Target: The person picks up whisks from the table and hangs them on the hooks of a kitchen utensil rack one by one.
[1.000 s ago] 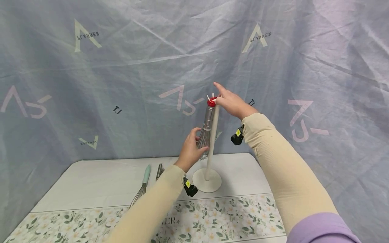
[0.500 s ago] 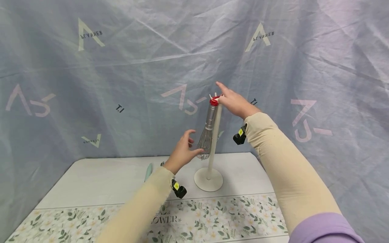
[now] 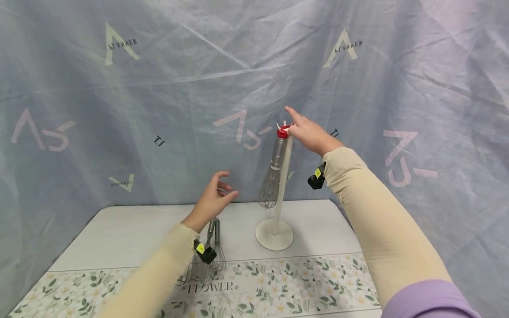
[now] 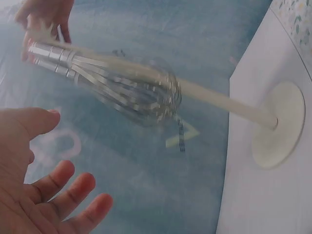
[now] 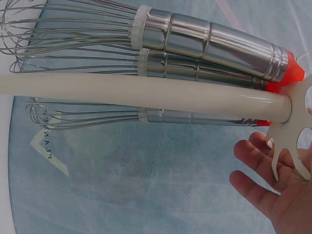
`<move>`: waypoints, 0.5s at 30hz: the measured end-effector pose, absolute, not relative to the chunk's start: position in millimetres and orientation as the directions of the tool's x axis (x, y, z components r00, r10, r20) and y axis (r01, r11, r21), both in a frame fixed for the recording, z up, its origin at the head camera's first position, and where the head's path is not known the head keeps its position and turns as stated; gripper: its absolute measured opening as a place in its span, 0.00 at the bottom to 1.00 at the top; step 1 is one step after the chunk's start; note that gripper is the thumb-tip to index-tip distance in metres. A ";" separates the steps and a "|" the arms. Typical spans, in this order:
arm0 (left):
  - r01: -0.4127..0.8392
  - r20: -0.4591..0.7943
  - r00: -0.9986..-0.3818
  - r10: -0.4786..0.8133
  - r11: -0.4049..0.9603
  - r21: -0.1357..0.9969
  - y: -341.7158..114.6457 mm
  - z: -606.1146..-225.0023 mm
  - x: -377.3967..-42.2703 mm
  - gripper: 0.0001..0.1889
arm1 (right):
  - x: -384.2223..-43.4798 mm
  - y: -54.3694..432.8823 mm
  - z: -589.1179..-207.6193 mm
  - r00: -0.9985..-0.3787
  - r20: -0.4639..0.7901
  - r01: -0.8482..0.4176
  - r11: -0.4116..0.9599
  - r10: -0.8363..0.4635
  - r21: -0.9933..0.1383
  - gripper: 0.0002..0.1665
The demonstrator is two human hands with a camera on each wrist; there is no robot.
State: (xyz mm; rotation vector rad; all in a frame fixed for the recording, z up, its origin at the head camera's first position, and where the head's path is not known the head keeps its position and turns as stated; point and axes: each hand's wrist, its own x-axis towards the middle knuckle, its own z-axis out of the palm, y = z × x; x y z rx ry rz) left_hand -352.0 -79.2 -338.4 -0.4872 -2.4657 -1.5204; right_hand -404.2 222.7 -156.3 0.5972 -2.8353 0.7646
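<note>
Left hand (image 3: 210, 201), half-spread, empty, draws off to nine o'clock of whisks (image 3: 275, 167), which seemingly hang secure. Right hand (image 3: 312, 134), half-bent, touches stand (image 3: 282, 185); grip unclear.

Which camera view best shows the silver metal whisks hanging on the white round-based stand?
Right wrist view: three hanging whisks look largest and sharpest. The head view shows them small and overlapping; the left wrist view, blurred.

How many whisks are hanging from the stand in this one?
3 visible, in the right wrist view: a front whisk and a middle whisk on one side of the pole, a far whisk on the other. Another could be hidden behind them.
</note>
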 end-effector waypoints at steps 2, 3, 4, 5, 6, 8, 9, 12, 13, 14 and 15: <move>0.369 0.328 -0.929 0.170 0.406 0.836 -92.6 -342.7 -351.7 0.33 | -404.6 222.5 -156.0 -0.912 0.234 -0.409 0.793 -0.337 -0.451 0.45; 0.364 0.323 -0.931 0.169 0.406 0.838 -99.5 -345.1 -351.7 0.33 | -404.7 222.4 -155.9 -0.912 0.233 -0.409 0.794 -0.338 -0.450 0.45; 0.355 0.313 -0.935 0.167 0.401 0.845 -106.2 -347.7 -351.7 0.33 | -404.5 222.4 -155.9 -0.912 0.234 -0.410 0.794 -0.338 -0.449 0.45; 0.349 0.308 -0.937 0.164 0.394 0.851 -112.8 -350.1 -351.6 0.33 | -404.2 222.2 -156.0 -0.911 0.235 -0.410 0.794 -0.338 -0.448 0.45; 0.339 0.300 -0.941 0.159 0.388 0.857 -119.2 -352.6 -351.6 0.33 | -404.0 222.2 -156.0 -0.911 0.236 -0.411 0.794 -0.338 -0.448 0.45; 0.327 0.291 -0.945 0.151 0.383 0.864 -131.7 -357.4 -351.9 0.34 | -403.6 222.1 -156.2 -0.910 0.238 -0.414 0.794 -0.340 -0.445 0.45; 0.315 0.281 -0.949 0.143 0.380 0.870 -137.3 -359.8 -352.0 0.34 | -403.5 222.0 -156.3 -0.910 0.239 -0.414 0.794 -0.340 -0.445 0.45; 0.275 0.246 -0.961 0.125 0.373 0.886 -152.1 -367.7 -352.2 0.35 | -404.4 222.0 -156.6 -0.909 0.240 -0.414 0.793 -0.339 -0.447 0.45; 0.261 0.232 -0.965 0.121 0.370 0.892 -156.4 -370.5 -352.1 0.35 | -404.9 221.9 -156.7 -0.910 0.242 -0.413 0.793 -0.338 -0.448 0.45; 0.246 0.218 -0.969 0.118 0.368 0.896 -160.4 -373.4 -351.9 0.35 | -405.3 221.6 -156.9 -0.910 0.242 -0.412 0.792 -0.336 -0.450 0.45; 0.230 0.203 -0.973 0.112 0.363 0.903 -163.8 -376.7 -351.6 0.35 | -405.8 221.4 -157.0 -0.910 0.245 -0.412 0.791 -0.333 -0.453 0.45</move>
